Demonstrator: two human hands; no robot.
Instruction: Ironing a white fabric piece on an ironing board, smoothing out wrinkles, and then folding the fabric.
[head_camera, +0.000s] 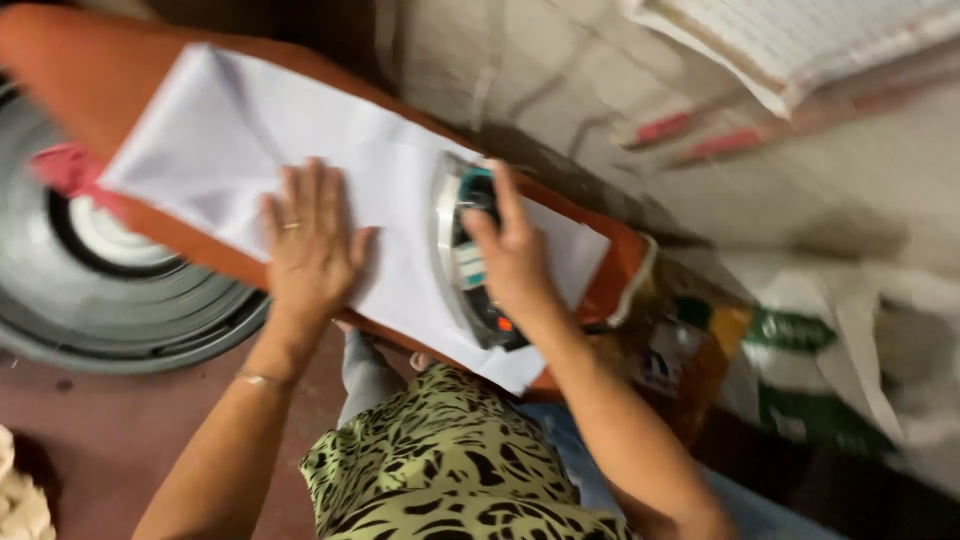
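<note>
Left hand (312, 245) lies flat, fingers spread, pinning white cloth (300, 170) taut on orange ironing board (70, 60); right hand (515, 255) grips iron (462, 255) handle, sole down.

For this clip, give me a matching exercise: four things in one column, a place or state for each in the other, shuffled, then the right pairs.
Things:
1. left hand
2. right hand
3. white cloth
4. grey round tub

Places or states:
A. spread over the orange ironing board
B. on the floor beside the board
C. pressed flat on the cloth
D. gripping the iron

Pairs: 1-C, 2-D, 3-A, 4-B
</note>
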